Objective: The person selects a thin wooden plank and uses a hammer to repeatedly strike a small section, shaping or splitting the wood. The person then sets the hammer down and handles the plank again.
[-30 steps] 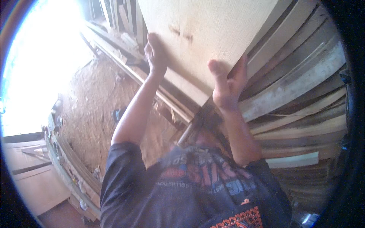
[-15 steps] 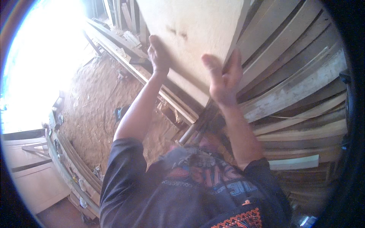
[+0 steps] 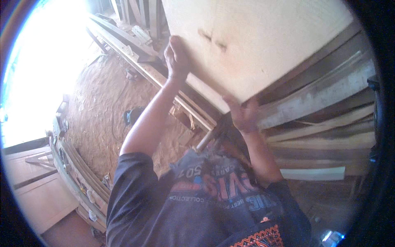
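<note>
A broad pale wooden panel (image 3: 263, 45) with dark smudges on its face fills the upper middle, tilted. My left hand (image 3: 176, 59) grips its left edge, fingers wrapped around it. At the panel's near corner is my right hand (image 3: 242, 113), somewhat blurred, with the thumb towards the face and the other fingers at the lower right edge. Below the panel's near left edge shows the strip of another pale board (image 3: 207, 95), in shadow where the panel overhangs it.
Long stacked timber planks (image 3: 317, 96) line the right side. A long wooden beam (image 3: 131, 57) runs diagonally at left, beside a brown, debris-strewn floor (image 3: 98, 103). Panelled wooden doors (image 3: 45, 201) lie at lower left. Bright glare washes out the upper left.
The panel has swung to the right and covers more of the planks. My right hand has moved down to its near corner; my left hand has shifted slightly right.
</note>
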`<state>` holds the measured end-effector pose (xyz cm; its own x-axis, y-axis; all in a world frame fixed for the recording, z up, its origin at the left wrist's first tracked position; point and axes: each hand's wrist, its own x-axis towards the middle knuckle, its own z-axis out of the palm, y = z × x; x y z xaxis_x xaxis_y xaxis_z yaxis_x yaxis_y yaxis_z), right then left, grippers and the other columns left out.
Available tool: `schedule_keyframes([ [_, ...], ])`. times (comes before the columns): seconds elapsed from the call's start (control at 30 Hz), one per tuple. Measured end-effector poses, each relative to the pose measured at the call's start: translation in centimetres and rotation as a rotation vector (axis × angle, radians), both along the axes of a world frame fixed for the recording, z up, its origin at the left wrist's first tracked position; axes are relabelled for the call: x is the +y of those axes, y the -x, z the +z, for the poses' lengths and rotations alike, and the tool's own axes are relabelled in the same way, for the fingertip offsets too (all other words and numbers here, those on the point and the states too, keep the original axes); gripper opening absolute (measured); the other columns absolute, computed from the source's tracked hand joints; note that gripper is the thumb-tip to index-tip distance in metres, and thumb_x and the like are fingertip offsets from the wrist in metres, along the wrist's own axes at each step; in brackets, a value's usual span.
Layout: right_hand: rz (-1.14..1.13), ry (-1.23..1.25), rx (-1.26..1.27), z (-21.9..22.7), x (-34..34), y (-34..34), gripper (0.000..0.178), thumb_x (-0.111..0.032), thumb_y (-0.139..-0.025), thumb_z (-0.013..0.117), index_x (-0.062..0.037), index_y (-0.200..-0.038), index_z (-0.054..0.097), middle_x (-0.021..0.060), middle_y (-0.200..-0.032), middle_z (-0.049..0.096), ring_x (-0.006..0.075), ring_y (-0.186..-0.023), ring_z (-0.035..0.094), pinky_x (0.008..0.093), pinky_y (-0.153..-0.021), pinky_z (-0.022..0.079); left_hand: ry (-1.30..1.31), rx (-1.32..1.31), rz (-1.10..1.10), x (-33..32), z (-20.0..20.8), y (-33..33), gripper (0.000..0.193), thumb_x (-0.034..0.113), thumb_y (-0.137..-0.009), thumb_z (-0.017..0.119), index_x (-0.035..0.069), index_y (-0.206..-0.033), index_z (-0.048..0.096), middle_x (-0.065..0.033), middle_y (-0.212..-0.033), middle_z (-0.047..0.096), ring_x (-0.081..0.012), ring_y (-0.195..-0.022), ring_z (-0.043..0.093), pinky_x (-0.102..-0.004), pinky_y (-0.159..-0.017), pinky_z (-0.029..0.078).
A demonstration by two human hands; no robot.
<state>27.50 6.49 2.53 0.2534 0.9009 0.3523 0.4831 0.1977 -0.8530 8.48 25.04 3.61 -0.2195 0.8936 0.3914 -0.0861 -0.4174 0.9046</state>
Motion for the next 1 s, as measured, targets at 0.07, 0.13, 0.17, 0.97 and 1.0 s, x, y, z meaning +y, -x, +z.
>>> schedule_keyframes([
  [0.07,0.066,0.143,-0.228,-2.7,-1.2,-0.3,0.051,-0.030,-0.091,0.084,0.0023,-0.127,0.066,0.0211,-0.115,0.075,0.0351,-0.109,0.072,0.0422,-0.093,0.056,0.017,0.028,0.009,-0.1,0.0,0.0,0.068,0.065,-0.111,0.033,0.006,-0.084,0.051,0.0015,-0.076,0.046,-0.0115,-0.078,0.045,-0.0357,-0.070,0.041],
  [0.13,0.073,0.158,-0.354,-5.8,-1.5,-0.2,0.041,-0.027,-0.091,0.084,0.0005,-0.120,0.072,0.0188,-0.111,0.077,0.0326,-0.105,0.075,0.0398,-0.089,0.057,0.023,0.086,-0.016,-0.2,-0.2,0.5,0.066,0.065,-0.112,0.032,0.007,-0.085,0.050,0.0015,-0.078,0.046,-0.0112,-0.079,0.043,-0.0352,-0.071,0.040],
  [0.17,0.045,0.101,-0.359,-7.1,-1.4,-0.3,0.039,-0.027,-0.089,0.085,-0.0007,-0.116,0.075,0.0191,-0.109,0.078,0.0341,-0.104,0.075,0.0405,-0.088,0.058,0.024,0.115,-0.037,-0.2,-0.3,0.9,0.067,0.065,-0.111,0.032,0.007,-0.085,0.050,0.0013,-0.078,0.045,-0.0114,-0.079,0.043,-0.0356,-0.071,0.040],
  [0.97,0.021,0.037,-0.179,0.9,0.8,1.1,0.045,-0.033,-0.086,0.088,0.0011,-0.113,0.075,0.0197,-0.113,0.076,0.0386,-0.104,0.074,0.0482,-0.092,0.056,-0.115,1.058,-0.553,2.2,-10.5,8.4,0.057,0.029,-0.076,0.093,0.006,-0.125,0.074,-0.0203,-0.130,0.071,-0.0402,-0.126,0.065,-0.0499,-0.109,0.051],
  [1.0,0.023,-0.015,-0.093,4.2,1.1,0.7,0.048,-0.034,-0.088,0.087,0.0017,-0.116,0.074,0.0198,-0.117,0.076,0.0375,-0.107,0.073,0.0479,-0.094,0.056,-0.105,1.044,-0.556,2.0,-10.2,8.4,0.060,0.030,-0.076,0.093,0.006,-0.127,0.073,-0.0212,-0.131,0.070,-0.0409,-0.126,0.065,-0.0500,-0.108,0.051],
])
